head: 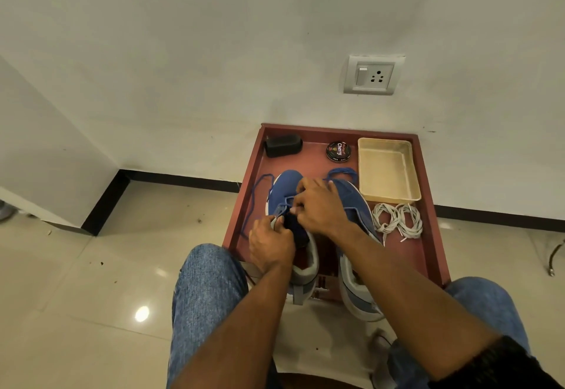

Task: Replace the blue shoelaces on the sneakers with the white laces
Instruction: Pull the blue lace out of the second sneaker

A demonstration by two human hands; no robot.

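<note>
1. Two blue sneakers sit side by side on a red tray [428,205] in the middle of the frame. The tray is the biggest thing here.
2. The left sneaker [282,183] has a blue lace [252,202] partly out. Its loose end trails over the left side of the tray. A bit of it is in the eyelets, so this shoe looks half done.
3. The right sneaker [356,205] shows no lace that I can see. A loose blue lace pile [344,172] lies just past its toe, so I think that one is already out.
4. The left hand [270,243] grips the grey side of the left sneaker, fingers curled round it.
5. The right hand [319,205] is over the lace rows, fingers bent. It seems to pinch the blue lace, but I cannot tell for sure.
6. Two bundles of white laces [397,220] wait at the right of the tray, below the cream tub [389,196]. None is in a shoe yet, so all the new lacing is left to do.
</note>
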